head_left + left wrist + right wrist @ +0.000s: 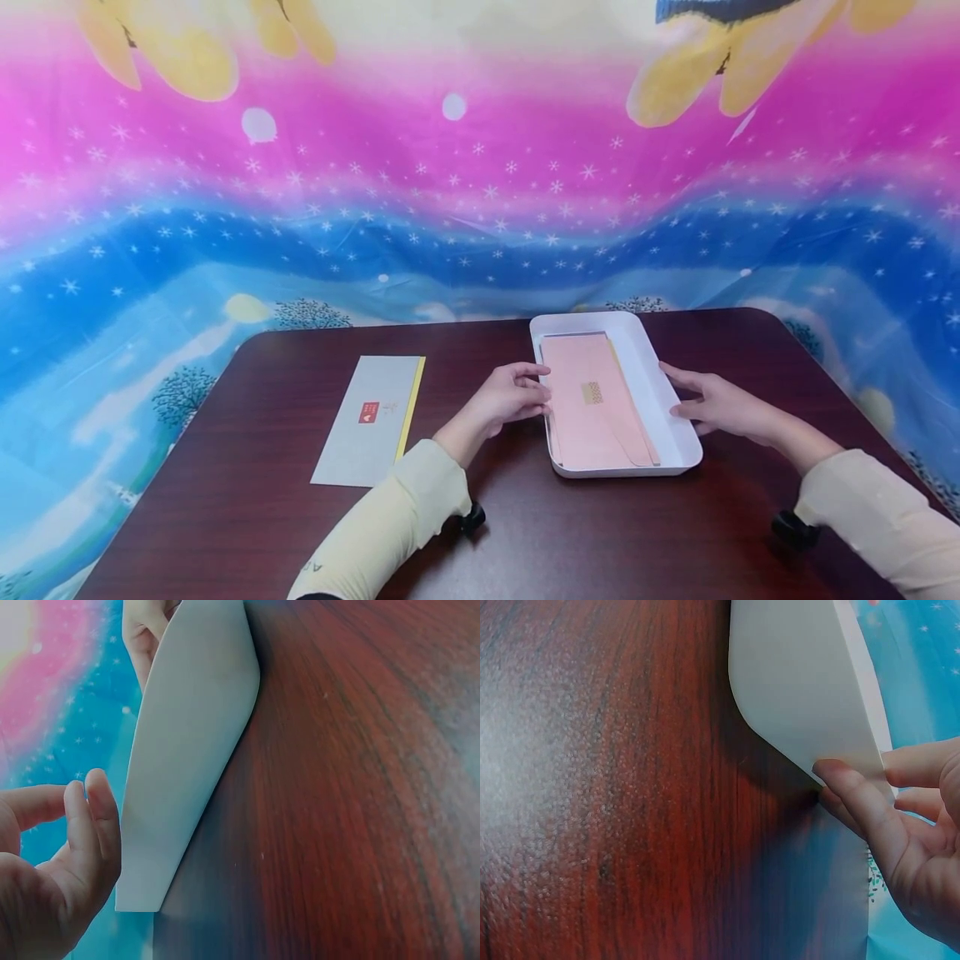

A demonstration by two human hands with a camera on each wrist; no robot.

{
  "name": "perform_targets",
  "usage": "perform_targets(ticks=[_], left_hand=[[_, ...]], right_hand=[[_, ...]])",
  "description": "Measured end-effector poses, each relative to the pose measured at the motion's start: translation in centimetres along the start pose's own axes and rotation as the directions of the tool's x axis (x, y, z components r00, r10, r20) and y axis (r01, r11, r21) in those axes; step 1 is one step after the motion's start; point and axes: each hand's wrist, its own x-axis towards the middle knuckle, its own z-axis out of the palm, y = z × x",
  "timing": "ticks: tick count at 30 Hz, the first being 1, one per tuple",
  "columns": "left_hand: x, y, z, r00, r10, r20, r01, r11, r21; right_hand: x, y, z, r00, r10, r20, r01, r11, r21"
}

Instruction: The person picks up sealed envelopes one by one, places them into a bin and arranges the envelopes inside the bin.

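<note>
A white tray (pixel 651 375) lies on the table, with pink envelopes (pixel 573 367) stacked in its left part. The uppermost envelope bears a small gold patch. My left hand (pixel 513 392) is at the tray's left rim, its fingers loosely bent and its fingertips over the rim beside the stack. In the left wrist view, nothing shows pinched between those fingers. My right hand (pixel 723 404) touches the tray's right side. The right wrist view shows its fingertips against the outer wall (pixel 802 682) and rim, with fairly straight fingers.
Left of the tray lies a grey-white envelope (pixel 363 442) with a yellow edge strip and a red printed square. The dark red wooden table (pixel 247 417) has rounded back corners. A colourful printed cloth (pixel 420 225) hangs behind it.
</note>
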Motion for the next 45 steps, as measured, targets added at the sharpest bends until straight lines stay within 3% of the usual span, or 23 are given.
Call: perform_targets(ticks=[6,10,17,23,31,39,45], left_hand=[[-0.1,0.3,-0.4,1.000,0.005,-0.010,-0.004,1.000,0.021],[-0.4,1.2,-1.0,1.000,0.004,-0.007,-0.004,0.999,0.050],[-1.6,4.1,-3.0,0.998,0.030,-0.051,-0.023,0.992,0.123],[-2.8,4.8,-5.1,0.997,0.026,-0.074,-0.014,0.989,0.150],[-4.7,4.2,-9.3,0.993,0.032,-0.111,-0.009,0.979,0.203],[-7.2,3.5,-14.2,0.977,-0.018,-0.212,0.076,0.961,0.267],[-8.7,2.4,-16.8,0.959,-0.046,-0.281,0.136,0.941,0.309]], right_hand=[[-0.1,0.2,-0.1,1.000,-0.007,0.001,0.007,1.000,0.013],[-0.1,0.2,0.0,1.000,-0.005,0.004,0.005,1.000,0.010],[-0.3,0.0,-0.1,1.000,-0.014,0.000,0.014,1.000,0.007],[-0.3,0.1,-0.2,1.000,-0.018,0.002,0.018,1.000,0.009],[-0.2,0.2,-0.1,1.000,-0.022,0.007,0.021,1.000,0.008],[0.0,0.1,-0.1,1.000,-0.018,0.003,0.018,1.000,0.014],[0.0,0.1,-0.1,1.000,-0.019,0.006,0.019,1.000,0.017]])
